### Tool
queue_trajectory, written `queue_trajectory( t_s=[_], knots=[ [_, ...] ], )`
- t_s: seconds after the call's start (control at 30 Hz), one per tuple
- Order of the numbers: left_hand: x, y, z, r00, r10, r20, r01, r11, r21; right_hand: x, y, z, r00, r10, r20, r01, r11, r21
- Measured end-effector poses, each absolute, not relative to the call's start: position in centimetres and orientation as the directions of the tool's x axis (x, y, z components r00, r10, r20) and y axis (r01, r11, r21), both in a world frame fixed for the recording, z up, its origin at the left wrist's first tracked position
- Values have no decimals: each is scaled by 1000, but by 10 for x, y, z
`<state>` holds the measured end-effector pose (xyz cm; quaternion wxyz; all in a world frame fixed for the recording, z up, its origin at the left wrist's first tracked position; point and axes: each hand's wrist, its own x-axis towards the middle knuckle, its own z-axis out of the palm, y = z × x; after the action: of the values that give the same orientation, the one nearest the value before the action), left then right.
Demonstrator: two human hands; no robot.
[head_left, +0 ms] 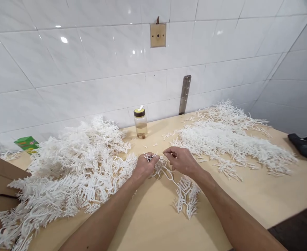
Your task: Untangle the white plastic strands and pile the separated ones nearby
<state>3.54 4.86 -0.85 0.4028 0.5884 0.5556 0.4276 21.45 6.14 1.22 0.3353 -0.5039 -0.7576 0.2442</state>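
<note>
My left hand (145, 165) is closed around a white branching plastic sprig (166, 173), with thin tips poking out above the thumb. A small dark thing, too small to name, shows between its fingers. Just to the right, my right hand (181, 160) has its thumb and fingertips pinched together close to the strands; whatever they pinch is too small to make out. From between the hands, a stem runs down to a feathery white cluster (187, 197) lying on the table beside my right wrist.
A big heap of white sprigs (77, 167) covers the table's left side. Another pile (226, 139) spreads across the right. Behind stand a lidded jar (141, 126) of pale liquid and a metal strip (185, 94) against the tiled wall. A green packet (25, 143) and cardboard (1, 184) are left; a black object (306, 146) right.
</note>
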Motion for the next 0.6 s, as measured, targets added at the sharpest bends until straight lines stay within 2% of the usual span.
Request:
queue_trajectory(
  t_s=[0.07,0.23,0.47,0.6],
  knots=[
    [33,52,-12,-9,997,80,299,-73,951,213,60,13,-254,926,279,582,377,-720],
    [32,53,-14,-5,996,86,279,-81,957,208,62,9,-253,888,384,608,455,-651],
    [36,52,-13,27,999,46,302,-52,952,208,63,3,-291,862,415,638,498,-587],
    [37,52,-12,57,998,-30,311,11,950,201,63,-4,-324,811,486,667,561,-490]
  ],
)
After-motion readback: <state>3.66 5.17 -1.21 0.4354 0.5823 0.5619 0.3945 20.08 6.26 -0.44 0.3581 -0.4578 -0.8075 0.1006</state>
